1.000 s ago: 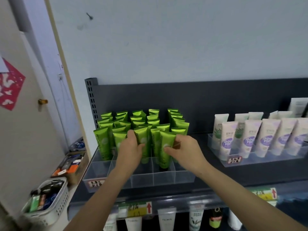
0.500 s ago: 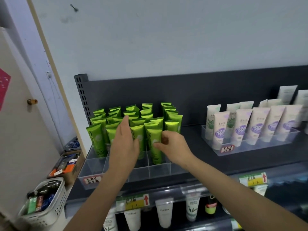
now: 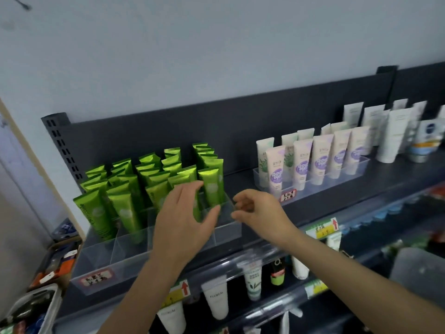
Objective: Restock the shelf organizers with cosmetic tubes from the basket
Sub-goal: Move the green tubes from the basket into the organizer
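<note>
Several green tubes [image 3: 154, 179] stand upright in a clear divided organizer [image 3: 115, 259] on the dark top shelf. My left hand [image 3: 185, 220] hovers in front of the rows, fingers spread, its fingertips by a front green tube [image 3: 211, 186]. My right hand [image 3: 260, 213] is just right of the organizer's front corner, fingers loosely curled, holding nothing. A white basket [image 3: 50, 307] with mixed items shows at the bottom left corner.
A second clear organizer [image 3: 310, 182] holds white and purple tubes to the right, with taller white tubes [image 3: 390, 133] beyond. Lower shelves carry price tags [image 3: 322, 229] and hanging white tubes [image 3: 216, 302]. A box of goods [image 3: 57, 263] sits at the left.
Both hands have let go of the green tubes and drawn back a little. My right hand moved right, off the organizer. The view shifted right and closer.
</note>
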### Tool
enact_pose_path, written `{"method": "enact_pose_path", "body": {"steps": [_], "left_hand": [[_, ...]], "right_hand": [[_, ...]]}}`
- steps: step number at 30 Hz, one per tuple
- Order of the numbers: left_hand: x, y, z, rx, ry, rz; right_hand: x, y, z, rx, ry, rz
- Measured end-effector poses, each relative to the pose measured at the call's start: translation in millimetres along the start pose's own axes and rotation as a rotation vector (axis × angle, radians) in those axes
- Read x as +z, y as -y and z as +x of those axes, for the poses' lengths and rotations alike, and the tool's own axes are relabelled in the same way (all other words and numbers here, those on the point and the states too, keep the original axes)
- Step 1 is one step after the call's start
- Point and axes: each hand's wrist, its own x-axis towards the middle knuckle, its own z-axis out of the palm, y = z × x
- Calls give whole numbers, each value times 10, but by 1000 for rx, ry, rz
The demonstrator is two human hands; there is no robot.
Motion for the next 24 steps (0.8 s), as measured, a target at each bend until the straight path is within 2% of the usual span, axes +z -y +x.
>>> {"method": "enact_pose_path", "body": {"steps": [5,11,24], "left_hand": [[473,-526,56,180,124,-121],[1214,-1308,100,265,298,-296],[3347,-3089,-345,377,834,-396]], "right_hand": [[-497,-343,-252,79,-116,-52],[-1289,-1001,-663,238,-244,-148],[-2991,-3046,-2050,834,-331,-318]]}}
